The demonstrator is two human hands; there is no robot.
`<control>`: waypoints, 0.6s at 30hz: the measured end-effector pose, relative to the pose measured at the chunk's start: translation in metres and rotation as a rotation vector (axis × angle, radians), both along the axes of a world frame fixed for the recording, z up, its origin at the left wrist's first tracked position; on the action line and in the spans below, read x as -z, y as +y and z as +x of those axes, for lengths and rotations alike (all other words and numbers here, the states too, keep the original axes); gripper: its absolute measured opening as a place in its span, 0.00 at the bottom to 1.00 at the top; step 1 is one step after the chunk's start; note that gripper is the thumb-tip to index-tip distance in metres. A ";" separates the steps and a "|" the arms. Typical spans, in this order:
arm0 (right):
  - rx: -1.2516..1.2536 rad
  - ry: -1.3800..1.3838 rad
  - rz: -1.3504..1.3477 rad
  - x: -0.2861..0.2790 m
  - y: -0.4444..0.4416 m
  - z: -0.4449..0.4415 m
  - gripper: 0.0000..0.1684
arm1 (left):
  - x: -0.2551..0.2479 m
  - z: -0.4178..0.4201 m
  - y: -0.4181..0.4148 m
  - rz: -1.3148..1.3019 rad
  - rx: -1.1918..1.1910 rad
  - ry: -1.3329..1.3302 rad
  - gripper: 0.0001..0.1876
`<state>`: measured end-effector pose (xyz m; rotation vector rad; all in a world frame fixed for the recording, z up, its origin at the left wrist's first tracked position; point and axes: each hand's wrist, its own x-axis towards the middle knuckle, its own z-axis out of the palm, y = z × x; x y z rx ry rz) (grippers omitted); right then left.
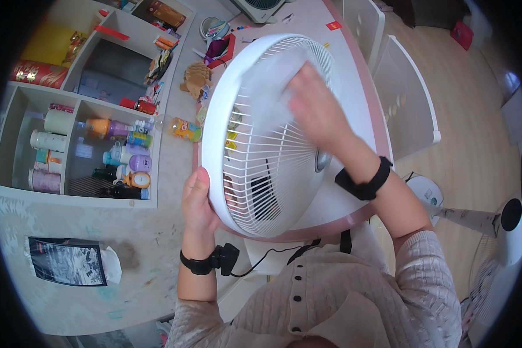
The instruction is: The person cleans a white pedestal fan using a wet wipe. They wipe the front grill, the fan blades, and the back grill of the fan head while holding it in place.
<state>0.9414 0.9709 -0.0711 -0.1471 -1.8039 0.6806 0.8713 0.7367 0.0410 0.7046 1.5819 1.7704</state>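
Observation:
A round white fan grille (214,130) stands tilted on edge before me, its wire ribs running to a silver centre badge (322,160). Its thick rim is gripped low on the left side by my left hand (198,202), thumb towards me. Against the upper ribs, my right hand (315,106) presses a white cloth or tissue (269,87). Both that hand and the cloth are blurred by motion. Through the ribs I see a dark object (263,195) that I cannot make out.
Beneath is a white table with a pink edge (361,65). White chairs (404,93) line its right side; a standing fan (511,230) is lower right. Left are shelves of bottles (117,202), a drink bottle (185,129) and a tissue pack (67,262). A grey appliance (261,11) sits at the far end.

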 end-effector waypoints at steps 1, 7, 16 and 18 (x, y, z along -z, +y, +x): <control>-0.064 0.024 -0.201 0.017 0.013 -0.005 0.24 | 0.003 0.001 0.000 -0.039 -0.137 0.084 0.20; -0.413 -0.077 -0.779 0.123 -0.012 -0.005 0.28 | 0.002 -0.018 -0.008 0.020 -0.118 -0.089 0.21; -0.194 -0.241 -0.396 0.068 0.071 -0.076 0.18 | 0.003 -0.026 -0.016 -0.036 -0.270 -0.017 0.19; -0.194 -0.286 -0.352 0.064 0.053 -0.065 0.15 | 0.003 -0.030 -0.019 0.020 -0.139 -0.006 0.19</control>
